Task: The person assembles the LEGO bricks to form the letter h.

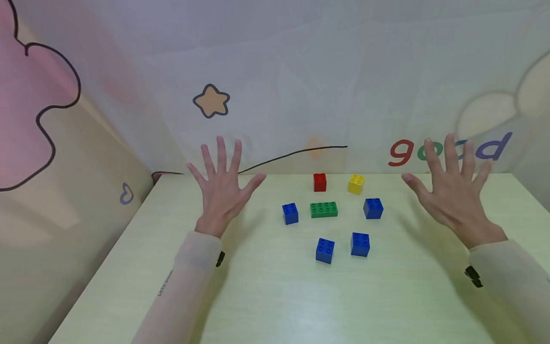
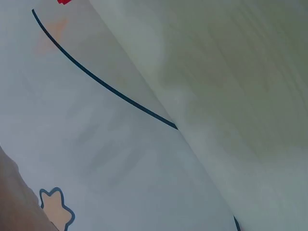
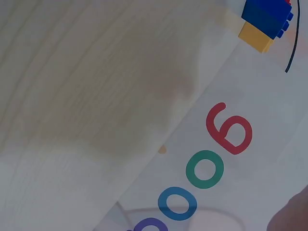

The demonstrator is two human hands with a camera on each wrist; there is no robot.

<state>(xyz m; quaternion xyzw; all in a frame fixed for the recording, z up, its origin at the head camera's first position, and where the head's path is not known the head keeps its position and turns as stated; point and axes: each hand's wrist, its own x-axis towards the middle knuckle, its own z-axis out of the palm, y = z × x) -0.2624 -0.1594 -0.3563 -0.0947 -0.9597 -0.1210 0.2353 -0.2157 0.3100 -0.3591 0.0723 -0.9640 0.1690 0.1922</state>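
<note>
Both hands are held up over the table with fingers spread, holding nothing. The left hand is left of a group of toy building bricks; the right hand is to their right. At the back of the group are a red brick and a yellow brick. A long green brick lies in the middle, flanked by a blue brick nearer the left hand and another blue brick nearer the right. Closer to the front are two more blue bricks.
The pale table ends at a light cloth backdrop printed with a star and the coloured word "good". A pink printed shape shows at far left. Sleeves cover both forearms, each with a small black piece near the cuff.
</note>
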